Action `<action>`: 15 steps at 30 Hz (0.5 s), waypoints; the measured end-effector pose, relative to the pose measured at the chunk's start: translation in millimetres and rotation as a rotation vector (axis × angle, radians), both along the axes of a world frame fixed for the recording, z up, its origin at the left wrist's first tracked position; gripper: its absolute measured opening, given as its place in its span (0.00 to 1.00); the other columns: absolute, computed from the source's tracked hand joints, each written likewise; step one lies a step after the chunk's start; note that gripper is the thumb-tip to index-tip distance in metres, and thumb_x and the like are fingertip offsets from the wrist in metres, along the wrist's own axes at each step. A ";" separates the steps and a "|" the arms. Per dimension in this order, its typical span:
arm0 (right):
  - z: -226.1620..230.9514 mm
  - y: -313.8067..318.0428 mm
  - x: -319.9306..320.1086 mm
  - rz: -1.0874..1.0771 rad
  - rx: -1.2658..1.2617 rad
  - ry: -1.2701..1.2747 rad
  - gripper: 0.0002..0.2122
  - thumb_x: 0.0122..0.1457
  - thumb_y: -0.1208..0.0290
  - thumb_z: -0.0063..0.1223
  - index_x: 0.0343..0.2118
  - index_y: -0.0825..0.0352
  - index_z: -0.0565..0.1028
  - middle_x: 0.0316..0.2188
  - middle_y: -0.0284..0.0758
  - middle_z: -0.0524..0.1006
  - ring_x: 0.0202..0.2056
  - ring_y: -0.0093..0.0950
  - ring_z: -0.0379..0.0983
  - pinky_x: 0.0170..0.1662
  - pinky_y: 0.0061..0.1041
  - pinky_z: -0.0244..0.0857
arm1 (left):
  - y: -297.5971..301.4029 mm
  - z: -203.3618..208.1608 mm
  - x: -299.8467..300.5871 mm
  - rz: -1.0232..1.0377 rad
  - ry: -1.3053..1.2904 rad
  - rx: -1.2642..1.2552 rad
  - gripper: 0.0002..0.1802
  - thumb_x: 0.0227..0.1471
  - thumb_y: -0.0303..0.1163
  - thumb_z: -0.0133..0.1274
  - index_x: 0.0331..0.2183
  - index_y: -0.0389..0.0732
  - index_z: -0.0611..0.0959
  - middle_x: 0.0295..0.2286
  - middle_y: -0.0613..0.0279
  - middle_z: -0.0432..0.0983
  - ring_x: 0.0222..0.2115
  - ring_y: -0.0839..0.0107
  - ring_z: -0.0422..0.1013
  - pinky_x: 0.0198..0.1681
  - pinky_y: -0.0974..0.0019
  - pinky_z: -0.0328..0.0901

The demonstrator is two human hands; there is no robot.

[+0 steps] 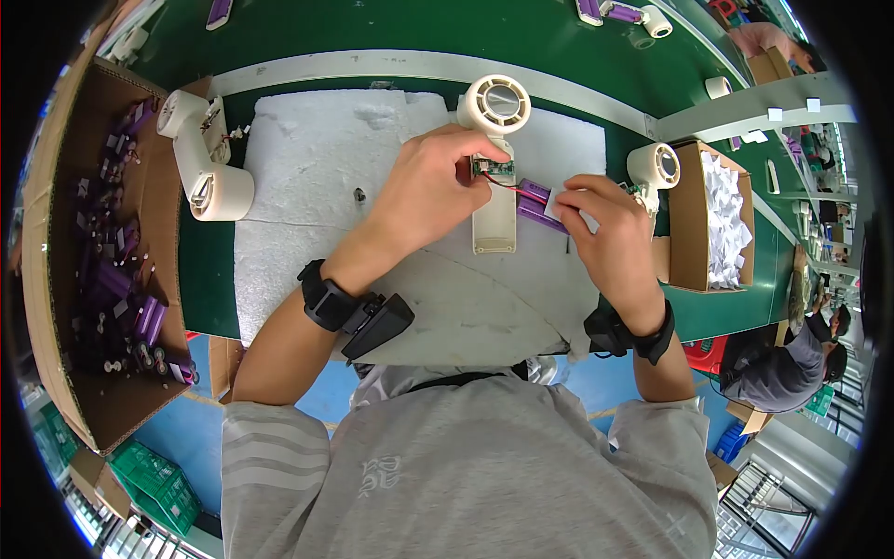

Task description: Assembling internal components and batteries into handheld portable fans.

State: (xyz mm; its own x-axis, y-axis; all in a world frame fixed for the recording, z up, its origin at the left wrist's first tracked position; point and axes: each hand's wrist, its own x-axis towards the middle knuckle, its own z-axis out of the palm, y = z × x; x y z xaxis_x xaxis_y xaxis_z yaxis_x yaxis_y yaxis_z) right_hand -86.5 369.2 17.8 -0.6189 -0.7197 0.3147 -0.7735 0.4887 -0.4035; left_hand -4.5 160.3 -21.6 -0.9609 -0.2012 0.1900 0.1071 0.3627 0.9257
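On the white foam mat (317, 186) that covers the middle of the green bench (391, 37), a cream plastic handheld fan body (494, 177) lies with its round head toward twelve o'clock and its open handle toward six. The left hand (430, 191) reaches in from seven o'clock; its fingers (480, 147) are pinched on a small green circuit board (493, 169) seated at the top of the handle. Thin red and black wires (507, 184) run from the board toward three o'clock to a purple cylindrical battery pack (535, 200) lying just beside the handle. The right hand (610, 233) comes in from five o'clock, and its fingers (568, 200) are clenched on a small white tab (556, 205) that rests against the battery pack.

At nine o'clock on the mat's edge lie two more cream fan housings (200, 154), touching each other. Further toward nine o'clock stands a large open cardboard box (56, 205) holding many purple battery packs. At three o'clock another cream fan (654, 168) leans against a smaller cardboard box (689, 224) filled with white paper pieces. A small dark screw (358, 195) sits alone on the foam, near the left hand. Both wrists carry black straps. At four o'clock, well apart, another person (792, 359) in a grey top is bent over.
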 end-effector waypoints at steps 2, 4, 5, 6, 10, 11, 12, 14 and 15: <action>2.1 -1.3 -2.3 0.102 0.015 0.007 0.05 0.49 0.80 0.61 0.30 0.70 0.79 0.30 0.40 0.79 0.29 0.34 0.77 0.31 0.28 0.71 | 2.1 -0.1 -0.2 0.005 0.009 -0.013 0.15 0.42 0.16 0.54 0.36 0.38 0.82 0.31 0.65 0.76 0.23 0.78 0.67 0.29 0.74 0.65; 5.2 -3.0 -2.4 0.157 0.024 0.011 0.05 0.48 0.79 0.61 0.29 0.71 0.79 0.31 0.41 0.80 0.30 0.36 0.77 0.32 0.29 0.71 | 4.1 -1.2 -0.4 0.016 0.028 -0.018 0.14 0.42 0.16 0.54 0.36 0.38 0.81 0.31 0.64 0.76 0.23 0.77 0.68 0.29 0.73 0.65; 7.4 -4.7 -2.0 0.156 0.080 0.015 0.05 0.48 0.79 0.61 0.28 0.71 0.79 0.31 0.42 0.80 0.30 0.38 0.77 0.32 0.30 0.71 | 4.6 -1.7 -0.2 0.023 0.037 -0.020 0.14 0.43 0.16 0.54 0.36 0.37 0.81 0.32 0.63 0.75 0.24 0.77 0.68 0.29 0.72 0.66; 9.2 -6.4 -1.6 0.154 0.136 0.020 0.04 0.48 0.79 0.61 0.28 0.71 0.79 0.31 0.43 0.80 0.30 0.39 0.77 0.33 0.32 0.71 | 4.8 -2.2 -0.1 0.026 0.038 -0.019 0.14 0.43 0.16 0.54 0.36 0.37 0.81 0.32 0.63 0.75 0.24 0.77 0.68 0.29 0.72 0.66; 10.5 -13.6 1.0 0.180 0.305 0.070 0.03 0.47 0.79 0.59 0.26 0.72 0.78 0.28 0.44 0.79 0.28 0.42 0.76 0.33 0.33 0.71 | 4.7 -3.3 0.4 0.032 0.032 -0.038 0.14 0.42 0.16 0.54 0.36 0.37 0.80 0.31 0.61 0.75 0.24 0.75 0.69 0.29 0.71 0.66; 10.6 -15.6 1.8 0.192 0.361 0.092 0.03 0.47 0.80 0.59 0.25 0.73 0.77 0.27 0.45 0.79 0.28 0.43 0.76 0.32 0.33 0.70 | 5.1 -2.8 0.2 0.036 0.036 -0.048 0.14 0.41 0.16 0.54 0.35 0.37 0.80 0.32 0.58 0.75 0.25 0.69 0.71 0.30 0.68 0.67; 11.1 -17.6 2.9 0.198 0.363 0.093 0.03 0.47 0.80 0.59 0.25 0.73 0.77 0.27 0.45 0.79 0.28 0.43 0.76 0.32 0.33 0.70 | 5.5 -2.5 0.0 0.040 0.040 -0.059 0.14 0.40 0.16 0.54 0.34 0.38 0.80 0.33 0.55 0.75 0.26 0.64 0.72 0.31 0.65 0.68; 13.6 -20.6 6.1 0.172 0.389 0.086 0.02 0.46 0.81 0.57 0.23 0.73 0.76 0.26 0.46 0.78 0.26 0.44 0.75 0.31 0.34 0.70 | 6.5 -2.6 -0.1 0.048 0.046 -0.067 0.14 0.40 0.16 0.54 0.34 0.38 0.80 0.33 0.51 0.75 0.28 0.59 0.74 0.32 0.62 0.70; 14.7 -21.5 6.9 0.158 0.403 0.083 0.02 0.46 0.81 0.56 0.22 0.73 0.75 0.25 0.46 0.77 0.25 0.44 0.74 0.31 0.34 0.69 | 7.3 -3.3 -0.3 0.049 0.056 -0.076 0.15 0.40 0.16 0.54 0.35 0.38 0.80 0.33 0.54 0.75 0.27 0.63 0.73 0.31 0.64 0.69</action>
State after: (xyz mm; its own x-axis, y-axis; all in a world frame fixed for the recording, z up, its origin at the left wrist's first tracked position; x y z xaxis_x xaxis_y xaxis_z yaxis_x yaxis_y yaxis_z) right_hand -79.6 347.6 32.5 -0.4755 -0.8791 0.0333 -0.8733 0.4671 -0.1385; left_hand -4.8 167.6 -24.9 -0.9375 -0.2309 0.2602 0.1386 0.4379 0.8883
